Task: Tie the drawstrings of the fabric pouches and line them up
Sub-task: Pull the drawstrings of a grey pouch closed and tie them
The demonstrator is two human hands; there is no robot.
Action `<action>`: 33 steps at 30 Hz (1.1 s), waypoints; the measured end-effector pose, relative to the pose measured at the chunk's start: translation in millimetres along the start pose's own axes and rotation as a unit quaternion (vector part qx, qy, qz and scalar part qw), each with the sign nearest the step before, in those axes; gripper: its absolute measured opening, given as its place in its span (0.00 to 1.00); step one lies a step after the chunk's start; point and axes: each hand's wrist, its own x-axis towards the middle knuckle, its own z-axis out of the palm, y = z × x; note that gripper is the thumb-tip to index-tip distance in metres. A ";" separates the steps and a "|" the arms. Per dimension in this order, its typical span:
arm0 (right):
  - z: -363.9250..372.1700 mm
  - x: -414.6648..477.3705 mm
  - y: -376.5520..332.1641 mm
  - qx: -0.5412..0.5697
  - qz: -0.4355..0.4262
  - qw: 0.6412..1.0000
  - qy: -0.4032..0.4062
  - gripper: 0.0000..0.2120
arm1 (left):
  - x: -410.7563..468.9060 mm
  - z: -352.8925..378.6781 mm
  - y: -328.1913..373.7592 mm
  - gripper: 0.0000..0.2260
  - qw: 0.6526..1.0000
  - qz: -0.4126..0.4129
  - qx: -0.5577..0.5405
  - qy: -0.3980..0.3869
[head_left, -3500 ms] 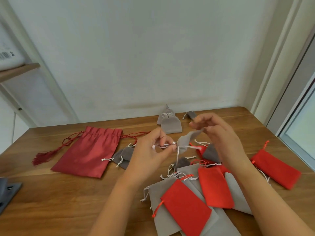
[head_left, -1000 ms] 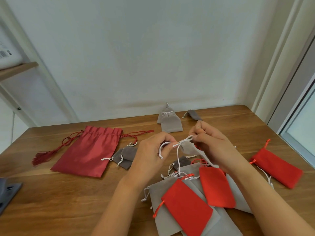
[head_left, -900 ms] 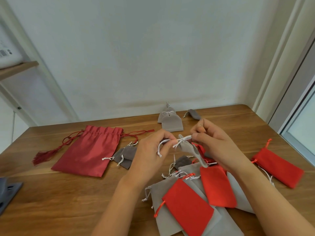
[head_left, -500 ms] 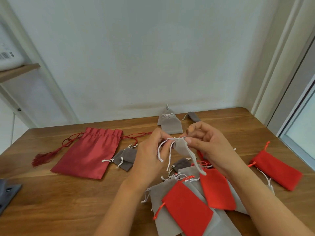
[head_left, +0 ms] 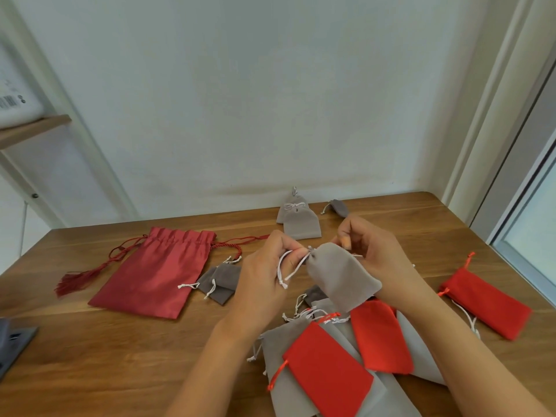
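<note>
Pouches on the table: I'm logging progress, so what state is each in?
Held grey pouch, cinched, in the air.
Left hand, pinching its white drawstrings.
Right hand, gripping its neck.
Far grey pouches, tied, overlapping.
Dark red pouch, flat, cords loose.

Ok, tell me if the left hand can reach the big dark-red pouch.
Likely yes once free: the left hand pinches the drawstring of the grey pouch; nothing tall bars the dark-red pouch.
</note>
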 end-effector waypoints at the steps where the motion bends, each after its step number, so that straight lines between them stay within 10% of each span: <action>1: -0.4 0.3 1.0 -0.021 -0.007 1.000 0.001 0.21 | -0.3 0.4 0.2 0.02 1.000 -0.006 -0.001 0.000; 6: 2.0 0.4 7.3 -0.029 -0.023 0.999 0.026 0.21 | 3.0 -0.7 7.5 0.07 0.988 -0.110 -0.105 0.005; 16: 19.4 -4.1 4.0 -0.003 -0.052 0.999 0.012 0.09 | 11.5 1.0 13.8 0.10 0.835 -0.304 -0.459 0.017; 33: 24.1 -9.2 -4.7 -0.070 -0.102 0.991 -0.044 0.14 | 11.3 -24.4 1.3 0.12 0.827 -0.370 -0.312 -0.286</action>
